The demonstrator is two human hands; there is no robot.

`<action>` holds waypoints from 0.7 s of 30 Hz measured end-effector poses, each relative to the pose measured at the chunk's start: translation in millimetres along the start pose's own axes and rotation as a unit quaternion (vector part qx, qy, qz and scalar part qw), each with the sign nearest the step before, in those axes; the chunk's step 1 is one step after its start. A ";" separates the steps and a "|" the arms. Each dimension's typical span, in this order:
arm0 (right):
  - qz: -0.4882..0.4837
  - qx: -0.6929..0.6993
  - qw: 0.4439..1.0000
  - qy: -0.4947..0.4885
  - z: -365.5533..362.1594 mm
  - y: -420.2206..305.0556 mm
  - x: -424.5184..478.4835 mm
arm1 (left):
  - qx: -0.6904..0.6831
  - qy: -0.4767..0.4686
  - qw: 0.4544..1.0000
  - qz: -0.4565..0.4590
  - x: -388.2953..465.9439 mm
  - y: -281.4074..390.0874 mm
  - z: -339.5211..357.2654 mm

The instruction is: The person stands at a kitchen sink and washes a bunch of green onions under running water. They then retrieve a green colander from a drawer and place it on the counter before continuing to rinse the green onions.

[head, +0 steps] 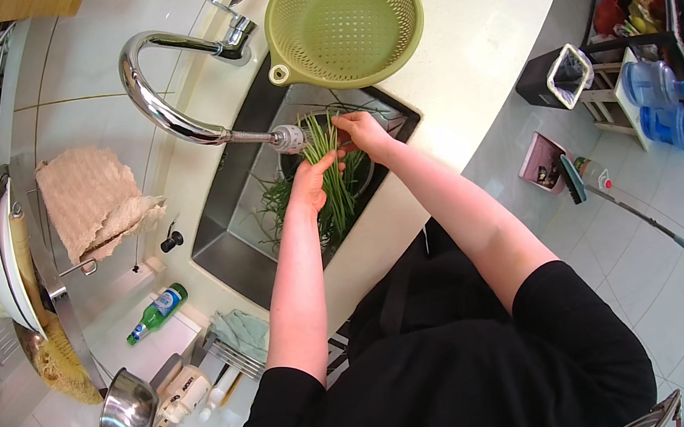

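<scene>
My left hand (312, 183) grips a bunch of chives (323, 143), its thumb lying across the stems. The cut ends point up towards the faucet, and the leaves hang down into the sink (231, 263). At the right side of the stems' upper ends are the bent fingers of my right hand (364, 134); whether they pinch any stems cannot be made out. A chrome gooseneck faucet (169, 123) ends in a spray head (289, 138) right beside the bunch. More loose chives (278, 206) lie in the sink, left of a round dark vessel partly hidden under the bunch.
A green plastic colander (347, 24) overlaps the sink's far edge and the pale countertop (465, 16). To the left are a hanging cloth (91, 201), a green bottle (158, 312) and a saucepan (129, 407). A bin (551, 79), dustpan (543, 163) and broom (572, 179) stand right.
</scene>
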State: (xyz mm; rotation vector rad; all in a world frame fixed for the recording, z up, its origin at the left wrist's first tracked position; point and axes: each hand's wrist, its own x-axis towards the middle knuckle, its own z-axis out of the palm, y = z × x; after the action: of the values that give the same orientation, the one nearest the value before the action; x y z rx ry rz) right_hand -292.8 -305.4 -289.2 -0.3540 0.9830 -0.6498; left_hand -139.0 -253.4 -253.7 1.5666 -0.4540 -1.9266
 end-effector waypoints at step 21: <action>-0.161 -0.155 0.972 0.071 4.0 -15.1 2.7 | 0.032 -0.016 0.998 0.044 0.9 -1.9 0.6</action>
State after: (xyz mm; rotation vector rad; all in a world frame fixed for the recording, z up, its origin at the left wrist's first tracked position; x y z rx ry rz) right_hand -293.5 -318.7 -280.6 -0.7619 1.1788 -0.8246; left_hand -140.1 -252.7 -255.4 1.5311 -0.5942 -1.8897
